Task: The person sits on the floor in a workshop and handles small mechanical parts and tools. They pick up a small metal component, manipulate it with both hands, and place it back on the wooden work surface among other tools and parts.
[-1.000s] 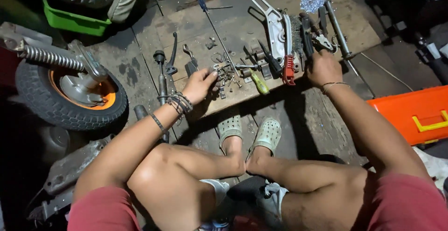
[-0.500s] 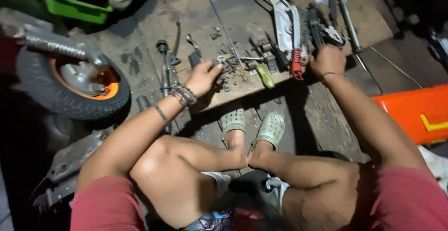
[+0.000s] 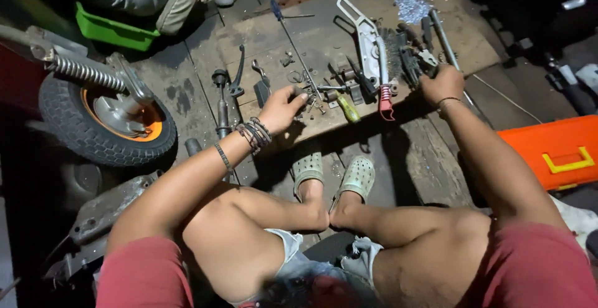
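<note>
While the person sits low with both knees drawn up and feet in pale green clogs (image 3: 333, 174), both arms reach out to a wooden board (image 3: 349, 6) that lies on the floor and carries the parts. That board is the landmark for everything else.

Near the board's front edge, about the middle, the left hand (image 3: 281, 108) rests with its fingers curled down into a scatter of small metal parts (image 3: 314, 99); the fingertips touch or pinch among them, but I cannot tell whether one piece is actually gripped. Dark bracelets (image 3: 254, 135) ring that wrist.

Toward the board's right front edge, the right hand (image 3: 442, 84) is closed in a loose fist around the lower end of a long metal rod (image 3: 441, 34), which runs away up the board. Just beside it lies a cluster of dark pliers-like tools (image 3: 414, 59).

Between the two hands, on the board, lie a white metal bracket (image 3: 367, 40), a red-handled tool (image 3: 386, 99) and a yellow-handled screwdriver (image 3: 349, 108). A blue-handled screwdriver (image 3: 278, 12) lies at the board's far side.

Left of the board stands a small tyre with an orange rim (image 3: 106, 124) and a coil spring (image 3: 84, 71). Beyond it sits a green bin (image 3: 112, 31). Right of the board is an orange case (image 3: 554, 152).
</note>
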